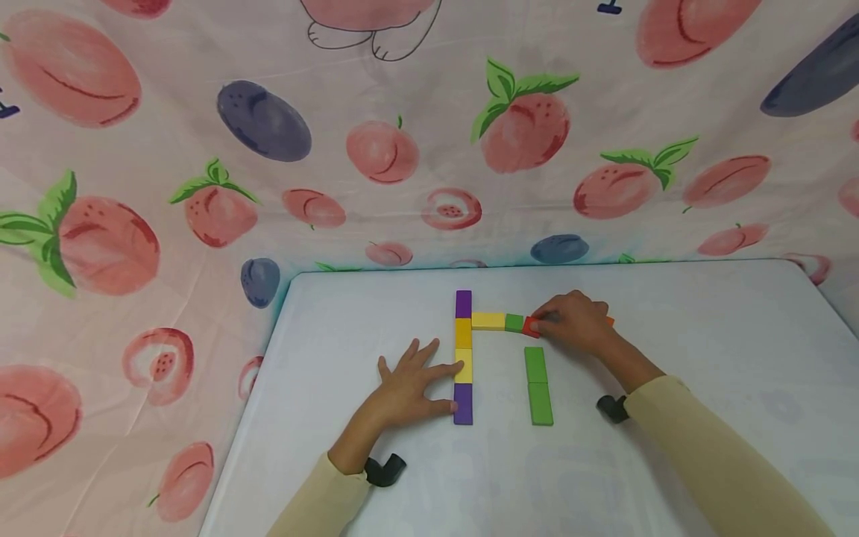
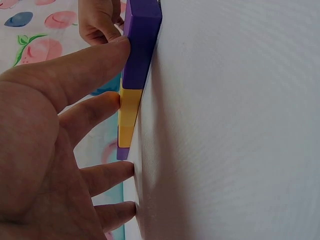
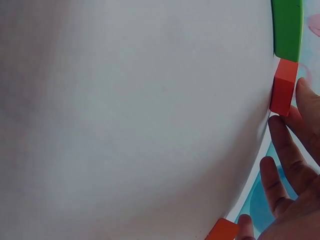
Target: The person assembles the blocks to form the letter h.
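Observation:
My left hand (image 1: 406, 388) rests with spread fingers beside an upright column of blocks. Its thumb touches the near purple block (image 1: 463, 409), and its index finger reaches the yellow block (image 1: 464, 358) beyond. Farther up the column are an amber block (image 1: 463, 333) and another purple block (image 1: 463, 303). A row runs right from the column: a long yellow block (image 1: 488, 321), a small green block (image 1: 514, 323), then a red block (image 1: 529, 328). My right hand (image 1: 577, 324) pinches that red block (image 3: 284, 87) between thumb and finger, at the green one's end.
Two green blocks (image 1: 540, 404) lie end to end below the row. An orange block (image 3: 223, 230) lies by my right hand's little finger, mostly hidden in the head view. The white table (image 1: 738, 335) meets a fruit-print cloth (image 1: 403, 89) at its far edge.

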Available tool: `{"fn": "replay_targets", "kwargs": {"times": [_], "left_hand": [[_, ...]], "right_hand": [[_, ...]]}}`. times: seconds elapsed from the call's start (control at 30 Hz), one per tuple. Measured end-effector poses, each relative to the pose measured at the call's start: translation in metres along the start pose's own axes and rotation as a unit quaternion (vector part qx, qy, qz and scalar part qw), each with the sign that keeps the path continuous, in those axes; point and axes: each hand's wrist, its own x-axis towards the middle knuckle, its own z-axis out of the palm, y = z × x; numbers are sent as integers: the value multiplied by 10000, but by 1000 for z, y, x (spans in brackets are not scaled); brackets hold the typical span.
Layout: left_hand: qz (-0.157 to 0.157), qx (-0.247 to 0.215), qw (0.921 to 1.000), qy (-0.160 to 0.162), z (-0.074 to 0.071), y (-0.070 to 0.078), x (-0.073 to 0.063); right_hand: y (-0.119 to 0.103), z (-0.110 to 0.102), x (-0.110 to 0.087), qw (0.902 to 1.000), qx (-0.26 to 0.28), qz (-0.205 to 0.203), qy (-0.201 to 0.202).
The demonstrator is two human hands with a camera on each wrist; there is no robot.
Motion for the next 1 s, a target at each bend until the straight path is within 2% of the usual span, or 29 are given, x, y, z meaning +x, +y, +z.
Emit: {"fn": "replay_targets", "kwargs": {"times": [0.3, 0.53, 1.0], "left_hand": [[-15, 43, 10000, 28, 1, 1, 0], [0, 41, 10000, 15, 0, 0, -1], [31, 39, 10000, 21, 0, 0, -1]], "right_hand": [[-1, -8, -3, 9998, 151, 108, 63], [4, -11, -10, 9986, 398, -329, 140], [4, -5, -37, 9926, 676, -746, -673]]}}
